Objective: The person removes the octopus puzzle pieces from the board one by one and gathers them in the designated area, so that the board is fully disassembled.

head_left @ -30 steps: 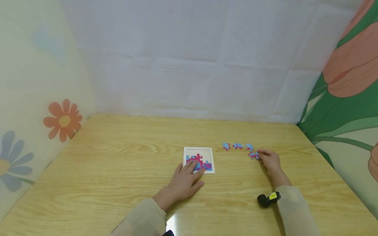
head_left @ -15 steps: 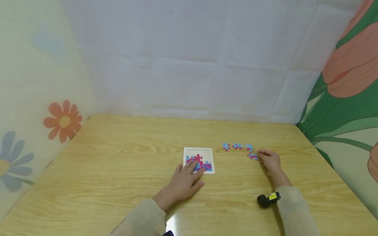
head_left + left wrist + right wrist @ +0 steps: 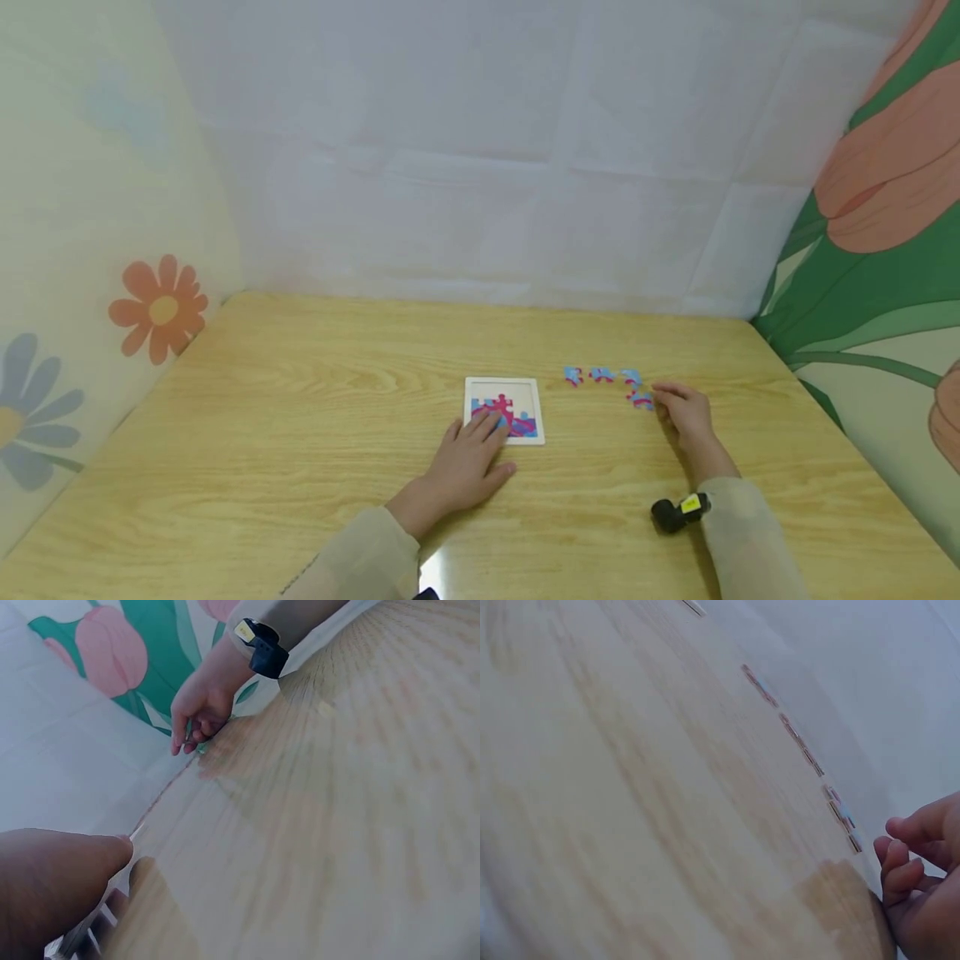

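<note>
In the head view my left hand (image 3: pixel 467 467) lies with spread fingers on the lower part of a white square puzzle tray (image 3: pixel 517 388). Pink, blue and purple pieces (image 3: pixel 522 427) fill the tray's lower part, partly hidden by the fingers; its upper part shows bare. My right hand (image 3: pixel 684 413) rests beside a pink-and-blue jigsaw piece (image 3: pixel 642 401) to the right of the tray. The right wrist view shows loosely bent fingers (image 3: pixel 902 879) with nothing between them, just off the end of the row of pieces (image 3: pixel 843 813).
More loose jigsaw pieces lie on the wooden table (image 3: pixel 337 367): one (image 3: pixel 573 376) right of the tray, another (image 3: pixel 602 374) beside it, and a third (image 3: pixel 631 377) nearest the right hand. A white cloth (image 3: pixel 480 167) hangs behind the table, with flowered panels at both sides.
The piece by my right hand has turned slightly, and the right fingertips now stand a little off it. My left index finger has drawn in slightly on the tray.
</note>
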The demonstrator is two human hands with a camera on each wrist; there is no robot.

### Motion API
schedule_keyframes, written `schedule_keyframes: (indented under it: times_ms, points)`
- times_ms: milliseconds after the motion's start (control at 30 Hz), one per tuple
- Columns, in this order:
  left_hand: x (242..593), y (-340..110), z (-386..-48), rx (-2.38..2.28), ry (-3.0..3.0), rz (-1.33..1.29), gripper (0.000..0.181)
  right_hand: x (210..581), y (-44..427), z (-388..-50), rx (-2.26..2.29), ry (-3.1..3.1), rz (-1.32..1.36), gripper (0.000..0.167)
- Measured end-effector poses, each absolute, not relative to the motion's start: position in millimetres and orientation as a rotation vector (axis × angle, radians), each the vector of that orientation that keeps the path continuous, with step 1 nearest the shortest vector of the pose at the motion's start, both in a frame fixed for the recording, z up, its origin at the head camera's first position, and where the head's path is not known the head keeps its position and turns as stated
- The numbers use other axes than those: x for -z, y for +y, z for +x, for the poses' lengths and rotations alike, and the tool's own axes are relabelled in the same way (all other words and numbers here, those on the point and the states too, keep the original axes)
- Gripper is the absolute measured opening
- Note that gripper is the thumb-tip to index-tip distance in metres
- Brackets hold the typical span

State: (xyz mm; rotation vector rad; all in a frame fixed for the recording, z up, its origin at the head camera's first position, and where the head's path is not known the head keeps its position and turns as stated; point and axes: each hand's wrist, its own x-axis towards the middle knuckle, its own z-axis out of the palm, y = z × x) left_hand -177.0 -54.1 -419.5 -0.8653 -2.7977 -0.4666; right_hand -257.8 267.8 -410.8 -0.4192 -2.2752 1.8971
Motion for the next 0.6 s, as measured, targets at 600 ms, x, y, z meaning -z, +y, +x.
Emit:
schedule_keyframes:
  times_ms: [600]
  points:
    - [419,-57,-180,0.515,-2.833,-0.801,0.047,393,244,-258,-1.913,-2.307,-0.344,0.027]
